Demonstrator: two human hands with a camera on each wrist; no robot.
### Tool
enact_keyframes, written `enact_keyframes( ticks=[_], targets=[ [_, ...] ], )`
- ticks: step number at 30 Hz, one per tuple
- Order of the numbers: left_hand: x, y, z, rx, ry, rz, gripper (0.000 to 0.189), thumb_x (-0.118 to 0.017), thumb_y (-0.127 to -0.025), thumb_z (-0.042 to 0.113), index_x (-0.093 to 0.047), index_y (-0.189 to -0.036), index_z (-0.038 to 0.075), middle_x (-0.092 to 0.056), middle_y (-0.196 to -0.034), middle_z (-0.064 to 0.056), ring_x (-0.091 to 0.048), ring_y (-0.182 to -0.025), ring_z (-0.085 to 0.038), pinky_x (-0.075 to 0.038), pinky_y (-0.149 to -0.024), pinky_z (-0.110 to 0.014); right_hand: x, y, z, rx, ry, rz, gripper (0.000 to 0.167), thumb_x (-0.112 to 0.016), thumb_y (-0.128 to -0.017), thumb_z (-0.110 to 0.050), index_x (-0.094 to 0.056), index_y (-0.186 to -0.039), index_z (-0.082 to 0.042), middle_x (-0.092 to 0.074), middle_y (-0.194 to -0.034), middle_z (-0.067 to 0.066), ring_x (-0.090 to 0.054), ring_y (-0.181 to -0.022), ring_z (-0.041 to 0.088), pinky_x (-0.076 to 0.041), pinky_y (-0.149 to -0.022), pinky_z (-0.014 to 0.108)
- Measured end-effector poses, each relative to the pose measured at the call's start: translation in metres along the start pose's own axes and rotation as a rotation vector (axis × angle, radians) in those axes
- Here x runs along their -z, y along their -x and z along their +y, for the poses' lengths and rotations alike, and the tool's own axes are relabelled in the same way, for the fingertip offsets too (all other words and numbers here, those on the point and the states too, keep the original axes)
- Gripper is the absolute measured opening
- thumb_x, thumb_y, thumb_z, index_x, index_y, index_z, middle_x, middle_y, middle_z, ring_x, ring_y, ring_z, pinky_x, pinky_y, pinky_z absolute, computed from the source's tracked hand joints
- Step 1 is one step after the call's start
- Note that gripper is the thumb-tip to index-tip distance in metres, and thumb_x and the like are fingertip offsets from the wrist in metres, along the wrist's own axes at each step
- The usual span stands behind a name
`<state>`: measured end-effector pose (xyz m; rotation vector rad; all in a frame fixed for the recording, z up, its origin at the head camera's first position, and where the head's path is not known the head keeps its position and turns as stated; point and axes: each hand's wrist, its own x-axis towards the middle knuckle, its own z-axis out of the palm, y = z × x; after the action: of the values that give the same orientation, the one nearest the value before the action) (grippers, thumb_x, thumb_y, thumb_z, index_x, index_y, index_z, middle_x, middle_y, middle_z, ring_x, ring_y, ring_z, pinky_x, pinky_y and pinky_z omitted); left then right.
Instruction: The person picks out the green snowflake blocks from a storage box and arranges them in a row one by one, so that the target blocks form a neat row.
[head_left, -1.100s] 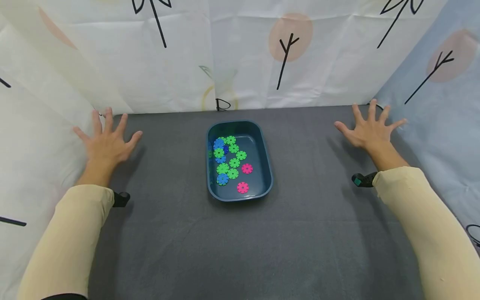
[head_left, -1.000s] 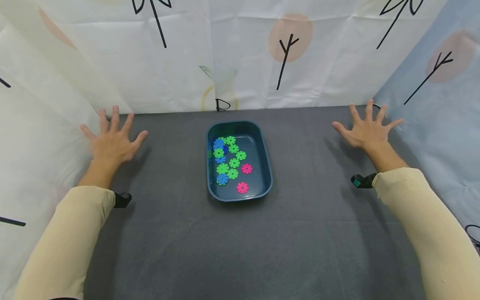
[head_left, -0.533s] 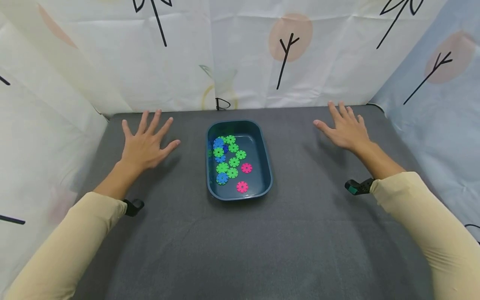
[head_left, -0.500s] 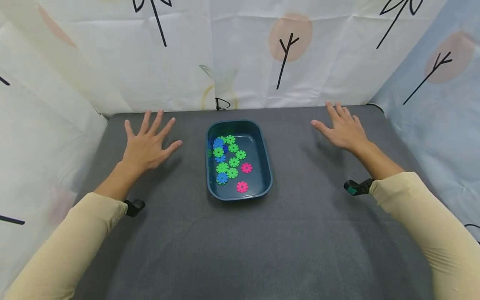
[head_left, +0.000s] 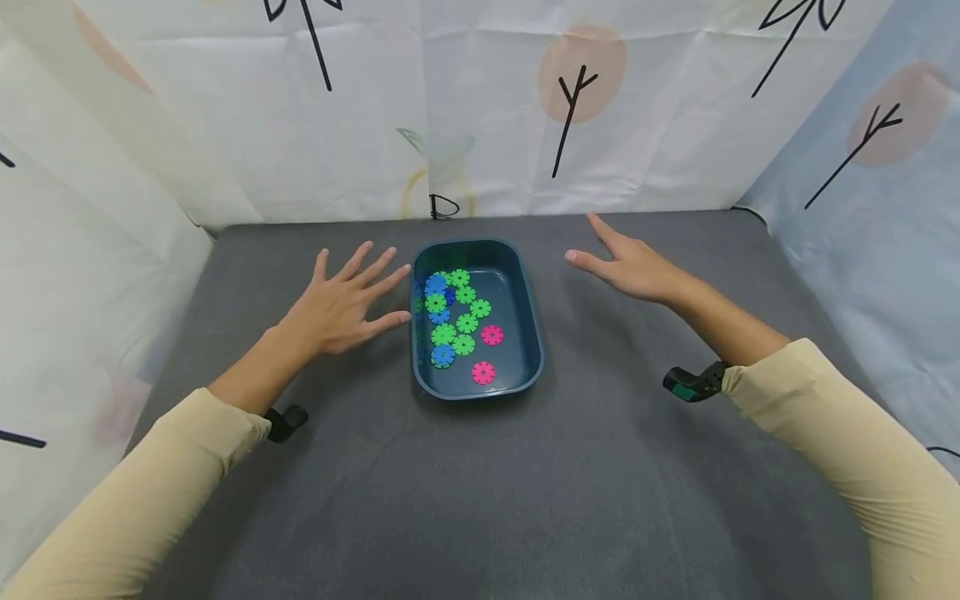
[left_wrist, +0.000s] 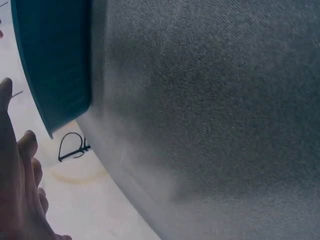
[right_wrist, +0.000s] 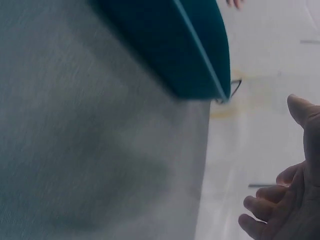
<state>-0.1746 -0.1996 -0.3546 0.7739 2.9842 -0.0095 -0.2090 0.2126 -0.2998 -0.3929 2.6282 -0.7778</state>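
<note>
A dark teal plastic tray sits on the grey cloth in the head view. Inside it lie several notched plastic discs: green ones, blue ones and two pink ones, bunched mostly toward its left side. My left hand is spread with straight fingers, its thumb and index tips right at the tray's left rim. To the right of the tray, my right hand hovers with fingers extended and thumb apart, holding nothing. Both wrist views show the tray's outer wall beyond the fingers.
Grey cloth covers the table around the tray. White printed curtains stand along the back and left, and a bluish one on the right. Dark wrist cameras are strapped under both sleeves.
Both hands have moved inward from the table's far sides toward the tray, the left one now at its rim. The right hand has turned sideways. The tray and discs stay put.
</note>
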Motion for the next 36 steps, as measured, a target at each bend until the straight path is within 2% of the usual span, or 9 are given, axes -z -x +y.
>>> enact_keyframes(
  ticks=[5,11,16,20,27,32,36],
  targets=[
    [0.0,-0.002,0.003,-0.053,0.016,-0.038,0.079,-0.046,-0.096,0.065,-0.023,-0.16,0.025,-0.011,-0.167,-0.004,-0.003,-0.153,-0.031,0.0,-0.113,-0.07,-0.002,-0.005,-0.018,0.066,-0.119,-0.06,0.084,-0.046,-0.102,-0.054,0.003,-0.161,-0.019,-0.01,-0.166,0.011,-0.016,-0.152,0.029,-0.02,-0.117,0.057],
    [-0.004,-0.004,0.008,-0.077,0.032,-0.1,0.087,-0.046,-0.094,0.069,-0.018,-0.161,0.023,-0.011,-0.167,-0.007,-0.007,-0.153,-0.031,-0.001,-0.113,-0.069,-0.003,-0.009,-0.039,0.065,-0.253,-0.131,0.077,-0.046,-0.103,-0.05,-0.008,-0.162,-0.019,-0.024,-0.163,0.013,-0.03,-0.147,0.032,-0.026,-0.116,0.054],
    [-0.007,-0.005,0.01,-0.078,0.042,-0.108,0.091,-0.046,-0.093,0.07,-0.014,-0.161,0.021,-0.01,-0.167,-0.007,-0.006,-0.153,-0.03,-0.001,-0.114,-0.068,-0.005,-0.014,-0.052,0.087,-0.441,-0.229,0.071,-0.044,-0.105,-0.043,-0.012,-0.161,-0.012,-0.025,-0.163,0.012,-0.034,-0.145,0.029,-0.029,-0.117,0.044],
    [-0.007,-0.005,0.01,-0.078,0.034,-0.102,0.091,-0.047,-0.093,0.071,-0.014,-0.161,0.021,-0.01,-0.167,-0.005,-0.006,-0.153,-0.03,-0.001,-0.114,-0.068,-0.008,-0.018,-0.062,0.08,-0.538,-0.283,0.069,-0.043,-0.106,-0.039,-0.013,-0.16,-0.009,-0.03,-0.159,0.016,-0.038,-0.143,0.03,-0.031,-0.115,0.043],
    [-0.007,-0.006,0.009,-0.083,0.048,-0.108,0.091,-0.047,-0.093,0.07,-0.014,-0.161,0.02,-0.01,-0.167,-0.006,-0.007,-0.153,-0.031,0.0,-0.115,-0.067,-0.021,-0.031,-0.074,-0.02,-0.6,-0.338,0.07,-0.047,-0.106,-0.038,-0.012,-0.159,-0.008,-0.04,-0.151,0.023,-0.046,-0.136,0.034,-0.037,-0.112,0.045],
    [-0.007,-0.007,0.008,-0.087,0.042,-0.115,0.091,-0.048,-0.092,0.07,-0.016,-0.161,0.019,-0.009,-0.167,-0.006,-0.006,-0.153,-0.031,-0.002,-0.114,-0.068,-0.036,-0.042,-0.077,-0.104,-0.624,-0.367,0.073,-0.047,-0.105,-0.039,-0.008,-0.16,-0.009,-0.035,-0.152,0.029,-0.044,-0.137,0.039,-0.038,-0.111,0.047],
    [-0.006,-0.008,0.008,-0.096,0.04,-0.115,0.091,-0.049,-0.092,0.069,-0.017,-0.161,0.019,-0.01,-0.166,-0.006,-0.007,-0.153,-0.031,-0.003,-0.114,-0.069,-0.049,-0.051,-0.078,-0.161,-0.649,-0.377,0.072,-0.047,-0.105,-0.04,-0.012,-0.159,-0.008,-0.032,-0.154,0.031,-0.041,-0.139,0.041,-0.037,-0.111,0.047]
  ],
)
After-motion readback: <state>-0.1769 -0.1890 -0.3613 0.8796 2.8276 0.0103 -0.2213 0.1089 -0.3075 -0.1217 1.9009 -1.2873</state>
